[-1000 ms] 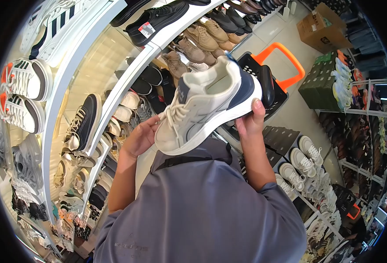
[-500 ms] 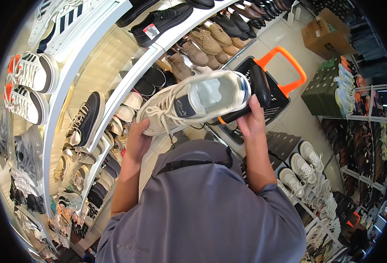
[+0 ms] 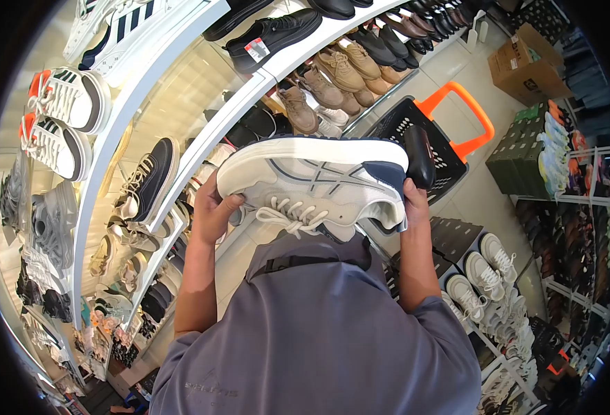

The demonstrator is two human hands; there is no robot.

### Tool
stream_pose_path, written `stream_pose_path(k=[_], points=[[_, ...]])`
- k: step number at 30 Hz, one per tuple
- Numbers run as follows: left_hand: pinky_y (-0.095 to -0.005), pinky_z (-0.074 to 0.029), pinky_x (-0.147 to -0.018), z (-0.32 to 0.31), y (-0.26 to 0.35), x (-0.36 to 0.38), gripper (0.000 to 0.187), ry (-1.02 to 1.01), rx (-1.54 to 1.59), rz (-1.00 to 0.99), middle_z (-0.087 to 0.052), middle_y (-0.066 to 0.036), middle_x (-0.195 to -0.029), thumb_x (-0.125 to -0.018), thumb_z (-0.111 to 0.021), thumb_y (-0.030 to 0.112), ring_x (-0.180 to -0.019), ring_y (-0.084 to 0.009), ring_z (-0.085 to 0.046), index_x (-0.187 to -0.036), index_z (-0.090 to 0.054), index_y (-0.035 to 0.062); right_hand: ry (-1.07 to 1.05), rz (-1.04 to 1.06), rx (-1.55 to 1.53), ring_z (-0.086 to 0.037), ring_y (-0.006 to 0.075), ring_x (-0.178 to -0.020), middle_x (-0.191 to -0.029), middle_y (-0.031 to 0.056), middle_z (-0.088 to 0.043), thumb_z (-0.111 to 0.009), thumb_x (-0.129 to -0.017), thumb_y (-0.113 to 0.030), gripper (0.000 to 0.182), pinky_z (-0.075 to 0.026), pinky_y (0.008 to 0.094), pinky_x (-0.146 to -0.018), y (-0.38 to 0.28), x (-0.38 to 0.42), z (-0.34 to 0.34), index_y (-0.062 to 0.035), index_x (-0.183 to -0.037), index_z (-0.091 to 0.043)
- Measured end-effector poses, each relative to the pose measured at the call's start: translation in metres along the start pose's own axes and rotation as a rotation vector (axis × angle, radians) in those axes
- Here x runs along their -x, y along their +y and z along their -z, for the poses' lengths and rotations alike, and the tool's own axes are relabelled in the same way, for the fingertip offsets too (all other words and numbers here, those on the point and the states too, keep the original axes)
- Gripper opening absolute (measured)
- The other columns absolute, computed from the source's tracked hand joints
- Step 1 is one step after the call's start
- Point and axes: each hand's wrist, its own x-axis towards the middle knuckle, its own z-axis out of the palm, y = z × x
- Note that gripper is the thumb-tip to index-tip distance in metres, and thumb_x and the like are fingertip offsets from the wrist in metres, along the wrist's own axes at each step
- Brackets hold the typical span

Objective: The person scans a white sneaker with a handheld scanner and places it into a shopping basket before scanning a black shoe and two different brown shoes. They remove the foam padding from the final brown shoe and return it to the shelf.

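A cream and grey sneaker (image 3: 312, 176) with a navy heel patch and dark side stripes is held up in front of my body. It lies on its side, with the white sole edge facing away and the laces toward me. My left hand (image 3: 215, 211) grips the toe, thumb on the near side. At the heel, my right hand (image 3: 414, 202) holds on near the collar; some of its fingers are hidden. Just beyond the heel is a rounded black object (image 3: 420, 155), whose kind I cannot make out.
A black shopping basket (image 3: 450, 162) with an orange handle (image 3: 481, 114) stands on the floor ahead. White shelves (image 3: 232, 107) of shoes curve along the left and front. White sneakers on boxes (image 3: 484, 277) are at right. A cardboard box (image 3: 529, 66) sits at the far right.
Both hands have rolled the sneaker from opening-up onto its side, so its side panel now shows and the laces face me. The view has shifted slightly.
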Motion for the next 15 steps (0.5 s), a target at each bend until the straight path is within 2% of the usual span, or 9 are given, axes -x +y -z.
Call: stream_pose_path(k=[2,5,7,8,10,11,12,14,15], points=[[-0.0309,-0.042,-0.094,-0.002,0.001,0.0,0.078,0.019,-0.003,0.007,-0.06,-0.008,-0.118,-0.076,-0.076,0.045,-0.108,-0.0179,-0.055,-0.131,-0.047,-0.0032,-0.039,-0.021,0.042,-0.056,0.0227,-0.111,-0.12,0.0082,-0.056,-0.08,-0.072,-0.01,0.067,-0.046,0.038,-0.097,-0.001,0.003,0.004,-0.0031,-0.13,-0.047],[-0.0336,-0.042,-0.096,-0.015,0.006,-0.001,0.083,0.041,0.165,0.003,-0.06,-0.01,-0.117,-0.073,-0.079,0.045,-0.11,-0.0198,-0.056,-0.132,-0.047,-0.0024,-0.066,-0.042,0.023,-0.056,0.0217,-0.11,-0.118,0.0067,-0.056,-0.078,-0.07,-0.005,0.066,-0.045,0.0376,-0.097,0.0,0.007,0.006,-0.0035,-0.128,-0.048],[-0.0348,-0.043,-0.097,-0.023,0.013,-0.003,0.074,0.017,0.533,0.009,-0.06,-0.012,-0.117,-0.075,-0.078,0.041,-0.11,-0.0214,-0.057,-0.129,-0.049,-0.0015,-0.034,-0.032,0.043,-0.055,0.0198,-0.109,-0.112,0.0052,-0.056,-0.078,-0.068,-0.004,0.063,-0.044,0.0366,-0.098,0.001,0.013,-0.006,-0.004,-0.124,-0.049],[-0.0348,-0.043,-0.097,-0.019,0.007,-0.003,0.074,0.021,0.532,0.008,-0.06,-0.012,-0.117,-0.075,-0.078,0.041,-0.11,-0.0214,-0.057,-0.129,-0.049,-0.0015,-0.062,-0.009,0.073,-0.054,0.0194,-0.108,-0.111,0.0051,-0.055,-0.079,-0.066,-0.005,0.062,-0.044,0.036,-0.097,0.003,0.014,-0.004,-0.0046,-0.12,-0.05],[-0.0375,-0.043,-0.097,-0.011,-0.005,-0.003,0.065,0.141,0.5,0.141,-0.06,-0.015,-0.116,-0.078,-0.075,0.037,-0.109,-0.0244,-0.058,-0.125,-0.051,-0.0014,-0.123,-0.062,0.099,-0.054,0.0192,-0.105,-0.107,0.0053,-0.054,-0.079,-0.064,-0.005,0.062,-0.044,0.0353,-0.096,0.004,0.016,-0.015,-0.0049,-0.118,-0.049],[-0.0375,-0.043,-0.097,-0.009,-0.006,-0.001,0.065,0.142,0.498,0.142,-0.06,-0.015,-0.116,-0.078,-0.075,0.037,-0.109,-0.0244,-0.058,-0.125,-0.051,-0.0014,-0.147,-0.053,0.117,-0.052,0.0231,-0.114,-0.117,0.0113,-0.054,-0.079,-0.067,-0.008,0.062,-0.042,0.0385,-0.1,0.01,0.016,-0.007,-0.005,-0.121,-0.048],[-0.0383,-0.043,-0.098,-0.009,-0.002,-0.002,0.059,0.131,0.484,0.085,-0.061,-0.015,-0.115,-0.078,-0.074,0.034,-0.108,-0.025,-0.058,-0.12,-0.054,-0.0016,-0.145,-0.051,0.116,-0.052,0.0231,-0.114,-0.117,0.0113,-0.054,-0.079,-0.067,-0.008,0.062,-0.042,0.0385,-0.1,0.011,0.014,-0.013,-0.005,-0.121,-0.048],[-0.0391,-0.043,-0.098,-0.011,0.002,-0.002,0.052,0.113,0.471,0.032,-0.061,-0.016,-0.114,-0.078,-0.074,0.031,-0.107,-0.0256,-0.058,-0.115,-0.057,-0.0018,-0.227,-0.096,-0.035,-0.048,0.0281,-0.124,-0.13,0.0198,-0.05,-0.08,-0.072,-0.015,0.062,-0.04,0.042,-0.103,0.013,0.01,-0.029,-0.0053,-0.124,-0.048],[-0.0396,-0.042,-0.098,-0.01,0.003,-0.002,0.049,0.116,0.368,-0.067,-0.062,-0.016,-0.112,-0.076,-0.074,0.03,-0.108,-0.0262,-0.058,-0.11,-0.059,-0.0023,-0.277,-0.085,0.008,-0.042,0.0317,-0.129,-0.137,0.0258,-0.043,-0.079,-0.075,-0.021,0.063,-0.037,0.045,-0.106,0.013,0.008,-0.024,-0.0056,-0.127,-0.047]])
